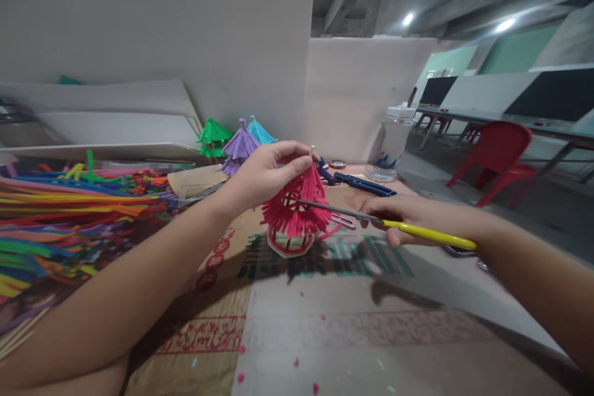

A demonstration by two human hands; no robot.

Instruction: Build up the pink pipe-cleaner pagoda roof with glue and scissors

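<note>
A small pink tiered pavilion model [297, 213], with a fringed roof that looks like fuzzy craft stems, stands on an octagonal base [290, 250]. My left hand [273, 170] is closed around its top, where a pale stick end pokes up. In my right hand [394, 213] is a yellow-handled tool [427, 235] with a long, thin metal end; whether it is scissors or pliers I cannot tell. Its tip lies against the roof's front, near a gap in the pink strands. The fingers under the tool are partly hidden.
Bundles of coloured craft stems [78, 216] fill the left side. Behind are green [214, 136], purple [240, 142] and blue [260, 130] roofed models. A dark blue cutter [364, 184] and a clear bottle [390, 142] sit behind right. White boards [153, 31] stand at the back.
</note>
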